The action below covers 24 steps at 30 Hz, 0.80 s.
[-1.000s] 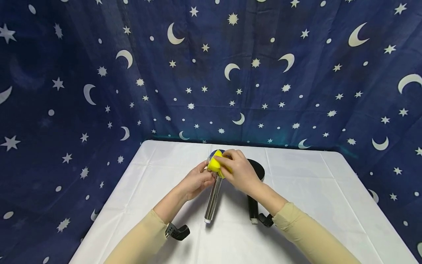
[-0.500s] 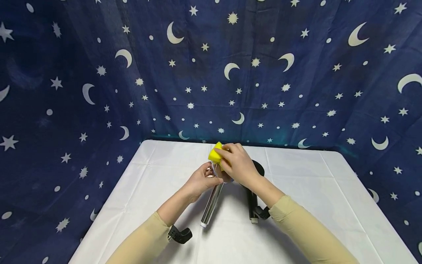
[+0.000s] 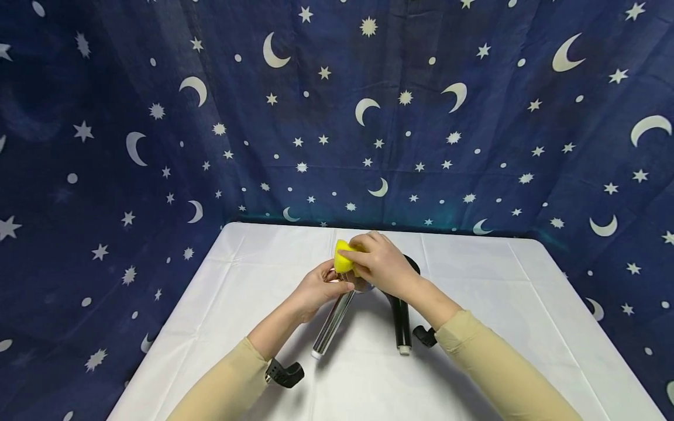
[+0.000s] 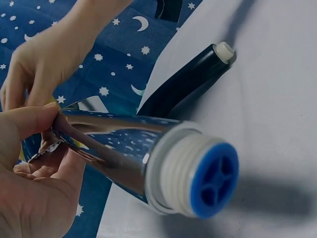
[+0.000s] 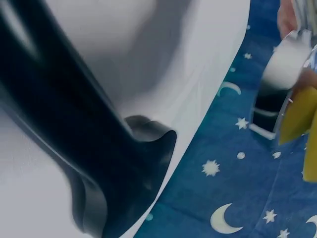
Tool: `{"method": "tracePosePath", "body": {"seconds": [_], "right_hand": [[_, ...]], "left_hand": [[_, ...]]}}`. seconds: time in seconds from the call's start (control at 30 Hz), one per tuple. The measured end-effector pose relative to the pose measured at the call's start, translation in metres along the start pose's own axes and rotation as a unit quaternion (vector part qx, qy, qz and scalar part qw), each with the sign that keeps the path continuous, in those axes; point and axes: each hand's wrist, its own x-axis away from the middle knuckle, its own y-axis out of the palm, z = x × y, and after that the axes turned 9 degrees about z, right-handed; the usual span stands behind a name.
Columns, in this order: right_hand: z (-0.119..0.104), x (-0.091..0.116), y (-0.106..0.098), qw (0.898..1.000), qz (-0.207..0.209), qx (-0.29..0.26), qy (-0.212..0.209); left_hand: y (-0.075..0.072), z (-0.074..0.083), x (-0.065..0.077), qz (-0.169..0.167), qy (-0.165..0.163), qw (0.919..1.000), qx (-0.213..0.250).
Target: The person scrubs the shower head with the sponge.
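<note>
A chrome handheld shower head (image 3: 333, 327) is held off the table by my left hand (image 3: 314, 292), whose thumb and fingers grip it at the head end. Its handle slants toward me, and in the left wrist view the threaded white end with a blue insert (image 4: 214, 179) faces the camera. My right hand (image 3: 385, 266) pinches a folded yellow sponge (image 3: 344, 257) against the shower head's round head. In the right wrist view the sponge (image 5: 298, 118) touches the chrome rim (image 5: 277, 84). The right hand's fingers partly hide the sponge and the spray face.
A black handheld shower head (image 3: 402, 324) lies on the white-covered table (image 3: 474, 292), just right of the chrome one and partly behind my right hand. A dark blue curtain (image 3: 337, 117) with moons and stars hangs beyond the table's back edge. Each wrist wears a black camera mount (image 3: 285, 373).
The sponge rises to the top of the head, then comes back down a little. My left hand has tilted the chrome shower head, and its handle end has swung left.
</note>
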Motion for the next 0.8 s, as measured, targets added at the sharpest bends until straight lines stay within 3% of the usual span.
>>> {"method": "tracePosePath", "body": {"seconds": [0.13,0.27,0.5,0.8], "right_hand": [[0.015,0.002,0.003,0.997,0.003,0.061,0.045],[0.033,0.011,0.003,0.986,-0.015,0.113,0.119],[0.050,0.032,-0.010,0.965,-0.007,0.096,0.243],[0.047,0.043,-0.028,0.961,0.013,0.068,0.268]], "left_hand": [[0.001,0.001,0.002,-0.005,-0.002,0.9999,-0.013],[0.001,0.002,0.005,-0.006,-0.003,1.0000,0.003],[-0.005,0.002,-0.001,0.042,-0.021,0.9966,0.068],[-0.013,-0.010,-0.016,0.112,-0.018,0.9883,0.102]]}}
